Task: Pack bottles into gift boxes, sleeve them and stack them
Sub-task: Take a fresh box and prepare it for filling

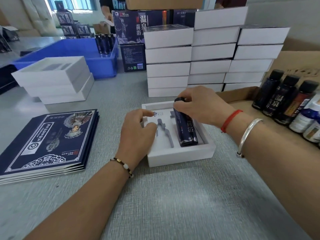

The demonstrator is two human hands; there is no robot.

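A white gift box [180, 157] with a foam insert lies open on the grey table in front of me. A dark blue bottle [186, 129] lies in the insert's right slot, its black cap pointing away. My right hand [199, 105] grips that bottle at the cap end. My left hand [138, 130] rests on the box's left side, fingers curled on the insert. The slot in the middle of the insert holds nothing. Flat dark blue printed sleeves [46, 142] lie stacked at the left.
Stacks of closed white boxes [207, 54] rise behind the open box. Loose bottles [284, 101] stand in a cardboard tray at the right. Open white boxes [52, 78] are piled at the left, before a blue bin [78, 52]. Another person stands far back.
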